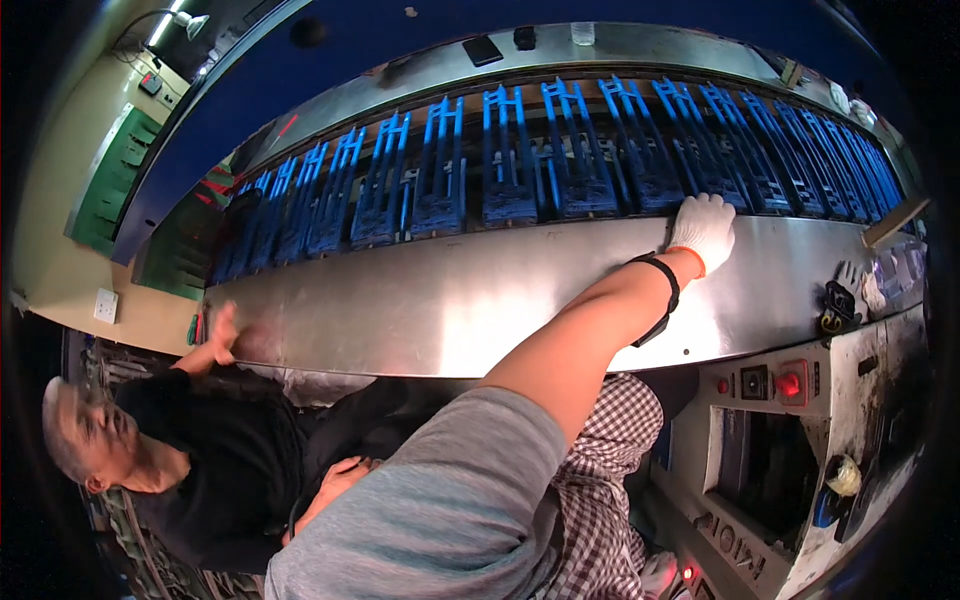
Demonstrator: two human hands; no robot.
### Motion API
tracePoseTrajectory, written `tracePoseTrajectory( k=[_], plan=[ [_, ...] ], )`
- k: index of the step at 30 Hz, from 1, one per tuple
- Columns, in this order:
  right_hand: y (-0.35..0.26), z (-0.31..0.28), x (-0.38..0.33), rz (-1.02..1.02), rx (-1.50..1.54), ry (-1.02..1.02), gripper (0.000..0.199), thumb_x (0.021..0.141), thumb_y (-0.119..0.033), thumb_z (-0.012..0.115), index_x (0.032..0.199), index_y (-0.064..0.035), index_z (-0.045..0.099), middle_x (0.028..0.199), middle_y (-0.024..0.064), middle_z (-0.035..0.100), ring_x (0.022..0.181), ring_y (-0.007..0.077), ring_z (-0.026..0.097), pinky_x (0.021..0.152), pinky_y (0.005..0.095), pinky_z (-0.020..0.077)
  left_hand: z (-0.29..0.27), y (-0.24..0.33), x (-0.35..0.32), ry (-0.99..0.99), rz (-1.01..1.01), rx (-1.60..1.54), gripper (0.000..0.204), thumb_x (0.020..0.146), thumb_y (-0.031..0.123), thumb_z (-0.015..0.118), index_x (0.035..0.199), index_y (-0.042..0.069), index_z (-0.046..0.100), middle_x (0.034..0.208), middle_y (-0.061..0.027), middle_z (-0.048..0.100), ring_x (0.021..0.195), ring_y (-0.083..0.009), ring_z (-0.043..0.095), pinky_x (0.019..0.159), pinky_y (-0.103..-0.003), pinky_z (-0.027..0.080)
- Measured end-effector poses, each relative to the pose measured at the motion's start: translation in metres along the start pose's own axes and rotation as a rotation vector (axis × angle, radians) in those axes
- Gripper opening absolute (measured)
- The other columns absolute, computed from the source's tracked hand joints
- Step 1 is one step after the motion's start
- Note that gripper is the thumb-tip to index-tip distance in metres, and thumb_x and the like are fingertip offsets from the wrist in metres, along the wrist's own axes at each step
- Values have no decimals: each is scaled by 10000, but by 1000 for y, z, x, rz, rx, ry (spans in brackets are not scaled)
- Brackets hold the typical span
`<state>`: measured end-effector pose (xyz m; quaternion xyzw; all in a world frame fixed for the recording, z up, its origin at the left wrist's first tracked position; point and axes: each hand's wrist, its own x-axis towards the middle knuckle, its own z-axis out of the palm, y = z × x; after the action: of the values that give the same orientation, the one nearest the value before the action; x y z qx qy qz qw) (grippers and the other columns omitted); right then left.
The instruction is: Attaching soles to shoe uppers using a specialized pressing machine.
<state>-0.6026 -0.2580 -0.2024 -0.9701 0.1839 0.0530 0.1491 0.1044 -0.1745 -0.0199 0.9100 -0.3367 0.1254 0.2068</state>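
My left hand point(703, 232), in a white knit glove with an orange cuff, rests at the far edge of a steel worktop point(400, 300). Its fingers are curled, and what they hold, if anything, is hidden beneath them. Right beyond it stands a long row of blue racks with upright prongs point(510, 155), set in a channel behind the worktop. A black band point(660, 300) wraps my left forearm. My right hand cannot be made out.
At the left a person in a black shirt point(220, 470) has a hand point(225, 335) by the worktop's end. A control box with a red button point(790, 383) stands at the right. Dark-palmed gloves point(842, 300) and a wooden bar point(893, 222) lie at the right end.
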Motion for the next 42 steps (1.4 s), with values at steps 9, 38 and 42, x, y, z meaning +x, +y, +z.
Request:
tracePoseTrajectory(
  k=[9,38,42],
  plan=[
    [-18,8,6,208,220,120,188,960,-116,611,853,39,603,895,220,604,866,390,609,771,472,487,-5,-9,-6,51,3,36,223,928,249,617,1024,72,710,1047,-141,689,1013,-321,651,852,-471,514],
    [-40,-24,21,146,183,197,134,800,-135,654,748,-32,586,789,194,602,804,430,593,719,536,465,-9,-1,-2,49,-27,69,366,913,261,593,1225,86,671,1146,-157,698,1099,-350,660,940,-507,520],
    [-43,-26,25,162,174,191,147,800,-140,659,736,-32,580,789,194,598,805,429,590,719,531,464,10,-13,0,205,-61,139,533,922,313,592,1394,66,580,1238,-152,659,1169,-341,617,1009,-512,473]
  ],
)
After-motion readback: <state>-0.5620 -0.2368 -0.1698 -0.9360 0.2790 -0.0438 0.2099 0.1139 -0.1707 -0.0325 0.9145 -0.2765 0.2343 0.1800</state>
